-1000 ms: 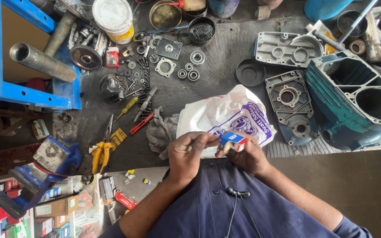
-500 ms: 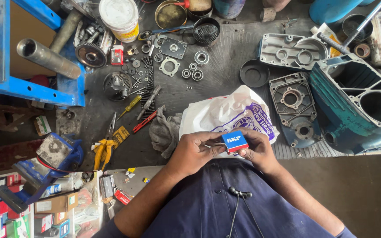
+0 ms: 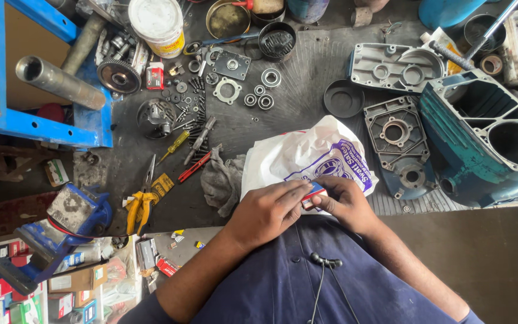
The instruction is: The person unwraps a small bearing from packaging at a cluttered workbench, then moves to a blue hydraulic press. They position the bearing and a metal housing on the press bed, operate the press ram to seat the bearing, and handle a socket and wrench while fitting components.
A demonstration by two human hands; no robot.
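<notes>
- Your left hand (image 3: 265, 213) and right hand (image 3: 346, 204) meet over a small red-and-blue box (image 3: 313, 195); both sets of fingers are closed on it, the left from the left side and top, the right curled around its right end.
- Only a sliver of the box shows between your fingertips, so you cannot tell from here whether it is open or sealed.
- The box sits just above your lap, at the near edge of the dark work mat (image 3: 307, 72), and touches or overlaps the lower edge of a white plastic bag (image 3: 307, 156) with purple print.
- Just left of the bag lies a crumpled grey rag (image 3: 223, 180).
- Further left you have a red-handled screwdriver (image 3: 194, 167), a yellow-handled screwdriver (image 3: 174, 146) and yellow-handled pliers (image 3: 139, 201).
- Beyond the rag, several ring bearings (image 3: 260, 90) and a scatter of bolts lie near a square gasket plate (image 3: 228, 91).
- To your right, a grey cast cover plate (image 3: 395, 132) lies beside a large teal machine housing (image 3: 487, 138), well apart from your hands.
- At the far left, a steel pipe (image 3: 58, 81) rests on a blue frame (image 3: 43, 123), and a blue vise (image 3: 55, 231) sits near your left elbow.
</notes>
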